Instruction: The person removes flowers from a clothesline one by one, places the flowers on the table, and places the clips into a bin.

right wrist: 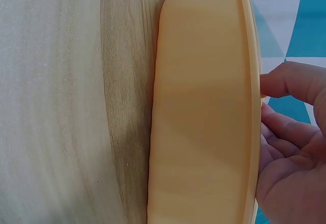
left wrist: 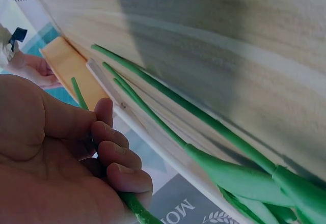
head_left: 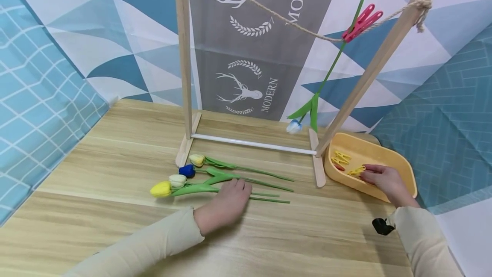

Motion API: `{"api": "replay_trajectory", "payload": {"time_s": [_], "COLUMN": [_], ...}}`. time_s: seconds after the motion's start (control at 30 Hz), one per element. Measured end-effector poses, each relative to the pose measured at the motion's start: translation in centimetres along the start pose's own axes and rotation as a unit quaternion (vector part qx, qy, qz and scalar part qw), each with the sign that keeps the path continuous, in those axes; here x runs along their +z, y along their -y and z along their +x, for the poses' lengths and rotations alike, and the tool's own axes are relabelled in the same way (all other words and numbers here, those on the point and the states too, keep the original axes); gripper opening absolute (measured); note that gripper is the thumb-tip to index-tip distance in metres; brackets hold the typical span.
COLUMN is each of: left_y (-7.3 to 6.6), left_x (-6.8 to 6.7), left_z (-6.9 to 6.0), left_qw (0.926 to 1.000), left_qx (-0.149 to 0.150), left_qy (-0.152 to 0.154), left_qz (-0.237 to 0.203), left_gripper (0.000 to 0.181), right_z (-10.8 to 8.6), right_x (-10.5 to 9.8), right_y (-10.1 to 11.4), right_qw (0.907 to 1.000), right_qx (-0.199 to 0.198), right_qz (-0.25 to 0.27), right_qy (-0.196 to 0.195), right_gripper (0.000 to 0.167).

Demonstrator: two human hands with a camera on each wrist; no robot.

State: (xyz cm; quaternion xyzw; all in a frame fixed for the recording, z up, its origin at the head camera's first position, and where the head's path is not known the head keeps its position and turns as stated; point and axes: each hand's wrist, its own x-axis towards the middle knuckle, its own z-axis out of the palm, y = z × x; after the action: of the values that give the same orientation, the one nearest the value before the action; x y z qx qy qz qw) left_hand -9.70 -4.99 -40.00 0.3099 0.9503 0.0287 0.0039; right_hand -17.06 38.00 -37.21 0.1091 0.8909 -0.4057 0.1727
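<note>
My left hand (head_left: 229, 200) has its fingers curled round a green tulip stem (left wrist: 133, 206), low over the tabletop. Which bloom belongs to that stem cannot be told. Around it lie a yellow tulip (head_left: 160, 189), a white tulip (head_left: 177, 180), a blue tulip (head_left: 187, 171) and a pale yellow tulip (head_left: 197, 160), stems pointing right. Over the orange bin, my right hand (head_left: 385, 179) pinches a yellow clothespin (head_left: 356, 170) between thumb and finger. In the right wrist view, the bin's wall (right wrist: 204, 102) hides most of that clothespin.
A wooden frame (head_left: 184, 54) stands behind the tulips, with a rope (head_left: 269, 10) strung across its top. A red clothespin (head_left: 361, 22) holds a blue-and-white tulip (head_left: 294, 126) upside down on the rope. More yellow clothespins (head_left: 341, 157) lie in the orange bin (head_left: 407, 170).
</note>
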Motion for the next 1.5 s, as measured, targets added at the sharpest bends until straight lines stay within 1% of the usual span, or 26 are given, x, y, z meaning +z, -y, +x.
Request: {"api": "replay_trajectory", "payload": {"time_s": [0.07,0.17,0.23,0.3,0.43,0.57,0.67,0.87,1.0,1.13,1.23,1.37,1.5], "left_y": [-0.2,-0.5,-0.6,-0.8,-0.9,-0.8,-0.7,-0.6,-0.6,-0.6,-0.6,-0.7,-0.8], "left_x": [0.0,0.2,0.3,0.4,0.7,0.8,0.9,1.2,1.4,1.5,1.6,1.7,1.9], "left_z": [-0.1,-0.3,-0.4,-0.5,-0.6,-0.6,-0.6,-0.8,-0.9,-1.0,-1.1,-1.2,-1.1], "left_qw": [1.0000,0.9998,0.9997,0.9997,0.9998,0.9997,0.9996,0.9990,0.9989,0.9988,0.9986,0.9984,0.9984], "left_qx": [-0.001,-0.008,-0.012,-0.014,-0.016,-0.019,-0.021,-0.024,-0.022,-0.023,-0.023,-0.020,-0.022], "left_qy": [0.005,0.010,0.010,0.010,0.008,0.010,0.014,0.023,0.022,0.022,0.021,0.022,0.027], "left_qz": [-0.003,-0.014,-0.019,-0.017,-0.012,-0.012,-0.015,-0.030,-0.035,-0.037,-0.042,-0.047,-0.044], "left_gripper": [0.037,0.035,0.030,0.026,0.024,0.025,0.024,0.023,0.022,0.021,0.021,0.022,0.024], "right_z": [0.0,0.1,0.2,0.3,0.4,0.5,0.7,1.0,1.2,1.4,1.5,1.9,2.5], "right_x": [0.0,-0.1,-0.1,-0.1,0.0,-0.1,-0.2,-0.3,-0.5,-0.8,-1.0,-1.3,-1.6], "right_y": [0.0,0.1,0.1,0.1,0.2,0.3,0.2,0.2,0.2,0.4,0.7,0.9,0.7], "right_qw": [1.0000,0.9999,0.9998,0.9997,0.9995,0.9982,0.9963,0.9937,0.9904,0.9840,0.9809,0.9793,0.9741], "right_qx": [-0.001,-0.003,-0.009,-0.011,-0.011,-0.007,-0.012,-0.030,-0.041,-0.057,-0.062,-0.051,-0.047], "right_qz": [-0.006,-0.016,-0.017,-0.019,-0.026,-0.057,-0.081,-0.101,-0.123,-0.161,-0.175,-0.181,-0.204], "right_qy": [0.002,0.004,0.008,0.009,0.013,0.018,0.024,0.039,0.048,0.051,0.058,0.075,0.085], "right_gripper": [0.067,0.065,0.065,0.064,0.064,0.064,0.064,0.059,0.057,0.054,0.051,0.047,0.043]}}
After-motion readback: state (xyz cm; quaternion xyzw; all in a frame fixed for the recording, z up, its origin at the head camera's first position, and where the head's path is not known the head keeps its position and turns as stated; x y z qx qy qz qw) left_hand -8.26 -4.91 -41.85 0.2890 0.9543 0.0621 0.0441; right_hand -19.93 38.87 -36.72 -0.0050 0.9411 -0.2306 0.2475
